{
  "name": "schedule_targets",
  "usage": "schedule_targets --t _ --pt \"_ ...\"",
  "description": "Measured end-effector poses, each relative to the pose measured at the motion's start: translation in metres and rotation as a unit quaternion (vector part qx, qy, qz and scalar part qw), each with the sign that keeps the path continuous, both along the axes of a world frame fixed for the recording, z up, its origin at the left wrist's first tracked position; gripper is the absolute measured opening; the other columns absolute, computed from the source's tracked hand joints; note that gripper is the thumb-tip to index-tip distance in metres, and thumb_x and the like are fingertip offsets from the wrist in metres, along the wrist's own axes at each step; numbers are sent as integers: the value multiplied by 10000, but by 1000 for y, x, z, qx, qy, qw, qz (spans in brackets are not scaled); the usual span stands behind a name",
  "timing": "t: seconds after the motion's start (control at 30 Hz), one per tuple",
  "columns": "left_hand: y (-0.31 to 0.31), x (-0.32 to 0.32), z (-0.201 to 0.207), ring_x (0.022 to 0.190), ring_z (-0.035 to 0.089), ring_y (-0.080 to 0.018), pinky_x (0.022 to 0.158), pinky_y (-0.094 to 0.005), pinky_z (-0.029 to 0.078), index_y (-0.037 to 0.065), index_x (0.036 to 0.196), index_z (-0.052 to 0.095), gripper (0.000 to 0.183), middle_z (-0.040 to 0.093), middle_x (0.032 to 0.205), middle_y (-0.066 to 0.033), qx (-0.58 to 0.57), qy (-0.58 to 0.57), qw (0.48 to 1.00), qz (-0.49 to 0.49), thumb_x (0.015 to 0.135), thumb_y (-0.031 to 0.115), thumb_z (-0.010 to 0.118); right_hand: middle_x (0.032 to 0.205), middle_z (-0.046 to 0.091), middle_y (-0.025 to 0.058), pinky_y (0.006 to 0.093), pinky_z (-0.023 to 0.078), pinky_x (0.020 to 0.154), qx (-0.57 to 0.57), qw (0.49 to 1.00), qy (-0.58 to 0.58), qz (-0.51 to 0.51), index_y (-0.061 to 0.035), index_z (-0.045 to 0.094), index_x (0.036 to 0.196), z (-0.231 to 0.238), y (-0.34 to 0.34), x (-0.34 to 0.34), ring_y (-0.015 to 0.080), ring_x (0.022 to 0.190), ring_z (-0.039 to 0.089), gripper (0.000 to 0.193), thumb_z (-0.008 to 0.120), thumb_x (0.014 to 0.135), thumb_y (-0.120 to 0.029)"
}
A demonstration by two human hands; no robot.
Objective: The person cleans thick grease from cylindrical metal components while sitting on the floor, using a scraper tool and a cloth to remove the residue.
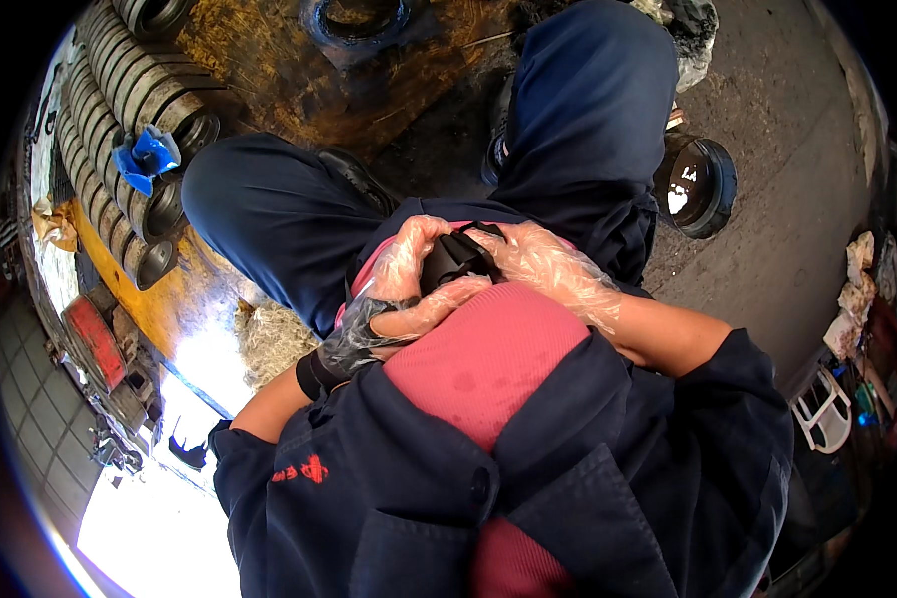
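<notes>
One jacket [389,458], two grips [406,271] [540,263], one object [454,259]

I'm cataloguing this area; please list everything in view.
Gripped piece: one, black, centre
Metal rings: many, grey, left
Crumpled sheet: one, blue, on rings
Large ring: one, blue, top
Container: one, dark, upper right
Plastic bag: one, clear, top right
Slatted item: one, white, far right
Fibrous bundle: one, pale, left of centre
Rounded object: one, red, left
Shirt: one, pink, centre
Jacket: one, navy, bottom
Legs: two, navy, upper centre
Left hand: one, clear glove, centre
Right hand: one, clear glove, centre
</notes>
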State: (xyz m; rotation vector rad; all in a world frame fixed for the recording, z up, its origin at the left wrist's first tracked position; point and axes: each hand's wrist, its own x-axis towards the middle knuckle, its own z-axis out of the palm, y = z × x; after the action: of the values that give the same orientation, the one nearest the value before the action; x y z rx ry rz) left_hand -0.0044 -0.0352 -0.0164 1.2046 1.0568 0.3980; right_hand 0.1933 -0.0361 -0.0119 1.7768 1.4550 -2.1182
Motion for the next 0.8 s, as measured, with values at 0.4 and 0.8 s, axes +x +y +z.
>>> schedule_targets --t 0.4,0.8 --pt "9 27 12 889 562 -67 828 -251 462 53 1014 599 311 630 934 -10 -85 64 994 34 798 178 784 1233 578 163 372 431 943 -185 955 -36 -228 -102 541 1299 10 1 -6 288 1125 565 556 484 932 -516" --pt "5 27 9 873 646 -127 783 -268 520 -12 1092 569 278 667 917 -80 -251 -137 950 126 863 77 701 1001 648 100 296 448 862 -138 950 67 -270 -30 571 1199 -11 -15 1 173 939 609 503 473 962 -463"
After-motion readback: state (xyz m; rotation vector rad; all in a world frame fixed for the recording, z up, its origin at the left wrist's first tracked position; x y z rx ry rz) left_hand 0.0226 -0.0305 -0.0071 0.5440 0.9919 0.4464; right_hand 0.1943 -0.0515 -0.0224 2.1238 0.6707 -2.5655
